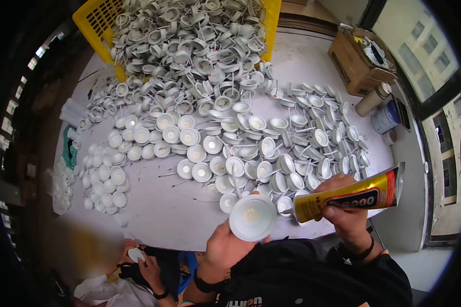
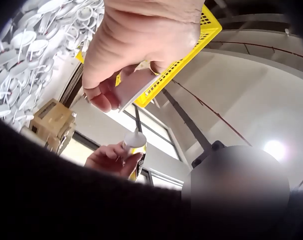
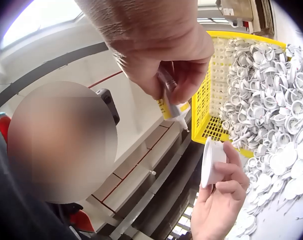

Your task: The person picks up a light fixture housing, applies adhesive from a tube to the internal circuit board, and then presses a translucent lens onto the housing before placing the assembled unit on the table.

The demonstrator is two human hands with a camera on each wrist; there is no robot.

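Note:
In the head view my left hand (image 1: 225,249) grips a white round downlight housing (image 1: 252,217) by its rim. A ring of small yellowish LED dots on its inner face is turned up to the camera. My right hand (image 1: 349,220) holds a yellow and black glue tube (image 1: 338,198), fingers and thumb wrapped round it. The tube lies almost level, its narrow nozzle (image 1: 288,211) pointing left, a little apart from the housing's rim. From the right wrist the nozzle appears above the white housing (image 3: 215,162), with a gap between them.
Many similar housings (image 1: 320,137) cover the white table (image 1: 153,204). Behind them a yellow crate (image 1: 95,30) spills over with more. White discs (image 1: 106,184) are stacked at left. A cardboard box (image 1: 356,64), thermos (image 1: 373,100) and tin (image 1: 386,116) stand right. Another person's hand (image 1: 149,271) holds a disc.

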